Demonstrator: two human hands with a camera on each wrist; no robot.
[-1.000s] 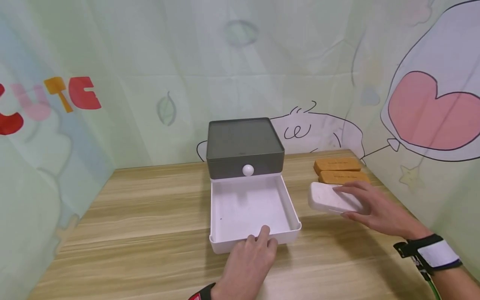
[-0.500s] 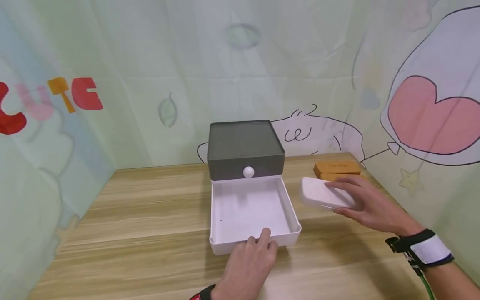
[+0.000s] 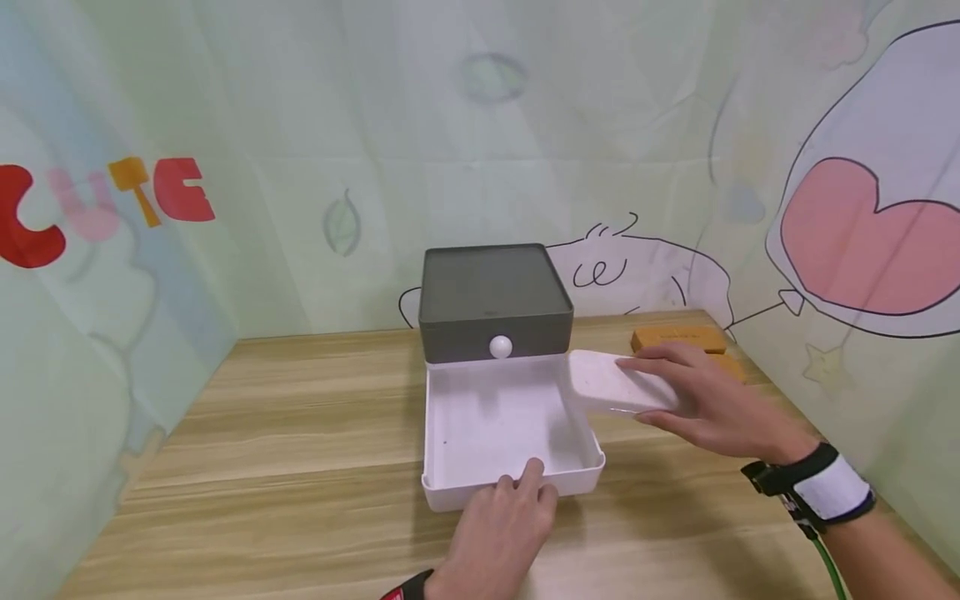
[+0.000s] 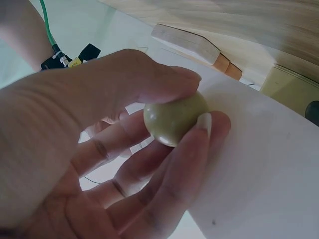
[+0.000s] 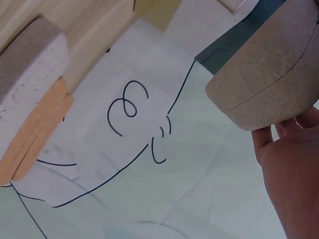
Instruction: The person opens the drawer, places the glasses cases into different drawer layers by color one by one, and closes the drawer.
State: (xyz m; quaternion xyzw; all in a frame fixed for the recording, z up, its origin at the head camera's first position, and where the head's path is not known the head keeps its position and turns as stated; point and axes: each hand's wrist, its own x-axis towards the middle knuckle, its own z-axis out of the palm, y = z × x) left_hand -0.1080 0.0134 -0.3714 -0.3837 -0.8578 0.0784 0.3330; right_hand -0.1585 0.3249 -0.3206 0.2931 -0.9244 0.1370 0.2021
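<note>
My right hand (image 3: 712, 408) grips a white glasses case (image 3: 615, 383) by its right part, fingers above and thumb below. The case is in the air, its left end over the right side wall of a pulled-out white drawer (image 3: 555, 482). In the right wrist view, the case (image 5: 274, 69) shows a grained skin and a seam along its side. My left hand (image 3: 498, 525) is at the drawer's front, one fingertip over the rim. The left wrist view shows its thumb and fingers pinching the drawer's round knob (image 4: 169, 119), which the hand hides in the head view.
A dark grey upper drawer (image 3: 457, 340) with a white knob (image 3: 500, 347) sits shut above. Two orange glasses cases (image 3: 678, 337) lie at the back right, partly behind my right hand. Another pale case (image 5: 35, 74) lies beside them. A printed curtain (image 3: 300, 167) hangs behind the table.
My right hand has carried the white glasses case left, from near the orange cases to the drawer's right side. My left hand stays at the drawer front.
</note>
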